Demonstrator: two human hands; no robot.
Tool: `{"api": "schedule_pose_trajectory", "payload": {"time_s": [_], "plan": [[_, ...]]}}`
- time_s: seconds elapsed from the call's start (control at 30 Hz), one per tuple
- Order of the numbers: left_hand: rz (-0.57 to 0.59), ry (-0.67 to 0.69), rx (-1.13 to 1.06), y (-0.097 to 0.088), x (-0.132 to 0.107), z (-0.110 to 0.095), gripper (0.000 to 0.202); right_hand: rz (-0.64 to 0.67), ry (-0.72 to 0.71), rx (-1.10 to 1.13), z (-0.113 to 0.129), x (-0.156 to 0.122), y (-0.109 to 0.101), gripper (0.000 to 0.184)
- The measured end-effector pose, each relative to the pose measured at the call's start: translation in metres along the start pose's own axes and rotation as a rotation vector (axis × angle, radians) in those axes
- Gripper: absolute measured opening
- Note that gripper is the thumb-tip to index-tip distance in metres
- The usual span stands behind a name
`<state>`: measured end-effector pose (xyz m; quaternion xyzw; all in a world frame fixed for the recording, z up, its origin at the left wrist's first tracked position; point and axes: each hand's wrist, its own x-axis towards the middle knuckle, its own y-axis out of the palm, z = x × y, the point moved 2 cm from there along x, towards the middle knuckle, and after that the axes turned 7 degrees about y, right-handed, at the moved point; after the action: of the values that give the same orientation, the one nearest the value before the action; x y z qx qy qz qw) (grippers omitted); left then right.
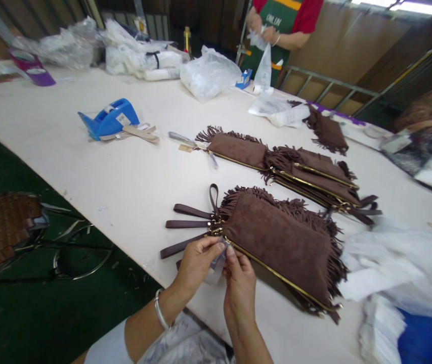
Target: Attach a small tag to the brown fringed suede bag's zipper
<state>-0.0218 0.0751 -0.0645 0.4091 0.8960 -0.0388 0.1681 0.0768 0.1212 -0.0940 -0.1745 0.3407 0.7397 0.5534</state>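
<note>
Two hands meet at one brown bag — the left hand and the right hand both pinch a small clear plastic piece between thumb and fingers, beside the bag's left end. The bag lies flat near the edge of the white table, on top of at least one other; it is a soft, suede-like rectangle, its long axis slanting from the upper left to the lower right, with one gold zip along the near side and stringy fringe along the far side and right end. At least four smooth, dark straps stick out leftward — one standing as a loop. Beyond are at least four more fringed bags and one blue tape dispenser
</note>
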Motion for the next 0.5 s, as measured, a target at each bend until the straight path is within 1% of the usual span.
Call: {"api": "schedule_pose_trajectory", "payload": {"time_s": [0.07,0.13,0.23,0.3,0.4,0.5], "plan": [[-0.02,-0.009,-0.045,0.004,0.0,-0.004,0.031,-0.019,-0.009,0.022,0.0,0.001,0.001,0.038],[-0.069,-0.033,-0.106,0.009,-0.001,-0.006,0.029,-0.046,-0.042,0.014,-0.001,0.0,0.001,0.037],[-0.17,-0.043,-0.184,0.014,-0.003,-0.007,0.024,-0.099,-0.12,-0.064,-0.002,-0.005,0.0,0.035],[-0.205,-0.015,-0.194,0.017,-0.004,-0.007,0.021,-0.136,-0.182,-0.145,-0.001,-0.01,0.0,0.036],[-0.208,0.067,-0.106,0.018,-0.006,-0.005,0.015,-0.186,-0.289,-0.305,0.002,-0.017,0.001,0.035],[-0.199,0.175,0.053,0.018,-0.009,-0.004,0.012,-0.234,-0.452,-0.538,0.009,-0.024,0.001,0.029]]}}
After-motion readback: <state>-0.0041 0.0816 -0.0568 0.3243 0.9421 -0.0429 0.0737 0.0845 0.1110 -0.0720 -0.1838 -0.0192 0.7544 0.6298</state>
